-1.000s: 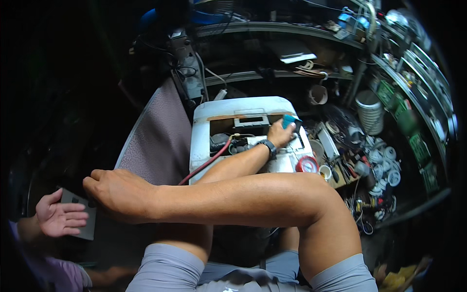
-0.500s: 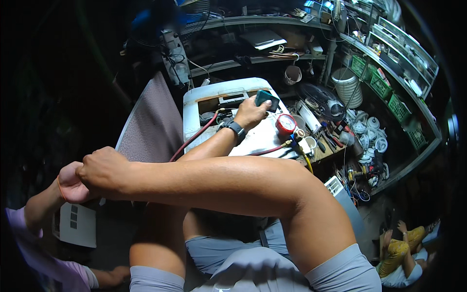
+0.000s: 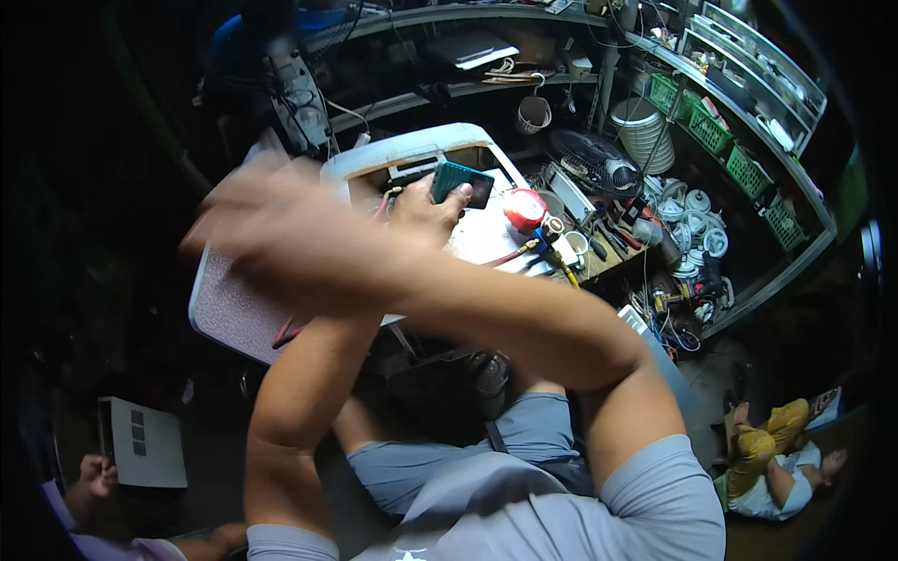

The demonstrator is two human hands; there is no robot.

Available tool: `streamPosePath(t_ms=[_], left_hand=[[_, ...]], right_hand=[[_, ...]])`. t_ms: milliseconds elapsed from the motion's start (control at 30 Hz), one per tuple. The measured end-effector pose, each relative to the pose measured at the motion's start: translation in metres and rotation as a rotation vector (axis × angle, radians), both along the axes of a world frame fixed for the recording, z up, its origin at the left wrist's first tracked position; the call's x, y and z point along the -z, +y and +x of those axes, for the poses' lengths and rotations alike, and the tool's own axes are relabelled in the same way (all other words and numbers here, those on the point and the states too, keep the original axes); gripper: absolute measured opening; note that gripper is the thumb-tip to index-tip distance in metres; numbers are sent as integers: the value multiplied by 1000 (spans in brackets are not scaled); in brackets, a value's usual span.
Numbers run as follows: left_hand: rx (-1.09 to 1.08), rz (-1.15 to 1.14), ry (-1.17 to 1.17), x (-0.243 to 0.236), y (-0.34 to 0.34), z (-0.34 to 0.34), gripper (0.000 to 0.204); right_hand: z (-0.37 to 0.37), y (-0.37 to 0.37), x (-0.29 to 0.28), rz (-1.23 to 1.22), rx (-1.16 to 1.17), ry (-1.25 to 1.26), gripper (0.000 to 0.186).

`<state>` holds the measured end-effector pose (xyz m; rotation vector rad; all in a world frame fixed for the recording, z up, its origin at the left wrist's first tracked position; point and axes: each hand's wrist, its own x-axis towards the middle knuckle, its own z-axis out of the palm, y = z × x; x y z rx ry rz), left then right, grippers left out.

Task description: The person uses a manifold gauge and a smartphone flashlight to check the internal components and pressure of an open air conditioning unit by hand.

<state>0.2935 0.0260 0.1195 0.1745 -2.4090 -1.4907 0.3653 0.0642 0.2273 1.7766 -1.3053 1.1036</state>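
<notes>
My left hand point(image 3: 426, 210) reaches over a white rounded appliance housing point(image 3: 412, 142), its fingers round a smartphone in a green case point(image 3: 463, 184). My right forearm crosses above my left arm, and my right hand point(image 3: 290, 224) is in the air over the pinkish textured panel point(image 3: 234, 299). Motion smears its fingers, so whether it holds anything cannot be made out. A red pressure gauge point(image 3: 525, 210) with brass fittings sits at the housing's right edge. Its red hose point(image 3: 513, 255) runs left, partly hidden behind my arms.
Hand tools point(image 3: 617, 236) and a black fan point(image 3: 599, 159) crowd the right side. Beyond stand green baskets point(image 3: 711, 129), white round parts point(image 3: 692, 220) and a shelf point(image 3: 412, 101). A co-worker's hand point(image 3: 96, 475) is at lower left beside a vented white panel point(image 3: 150, 449); another person point(image 3: 790, 467) sits at lower right.
My right hand has come away from the co-worker's hand at the left and swung up and right. The co-worker's hand has dropped lower. The view has shifted; my left hand keeps the smartphone.
</notes>
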Motion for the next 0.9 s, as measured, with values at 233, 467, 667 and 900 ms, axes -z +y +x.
streamPosePath(t_ms=[233, 467, 667, 900], left_hand=[[421, -521, 265, -85, 9, 46, 30], [502, -737, 266, -94, 57, -14, 27], [614, -438, 127, -77, 72, -72, 70], [641, -641, 104, 62, 23, -115, 92]], right_hand=[[-133, 183, 53, 483, 295, -476, 69], [-155, 217, 97, 260, 262, -773, 45], [-188, 248, 144, -180, -4, -1102, 33], [-175, 247, 179, -490, -133, -1145, 31]])
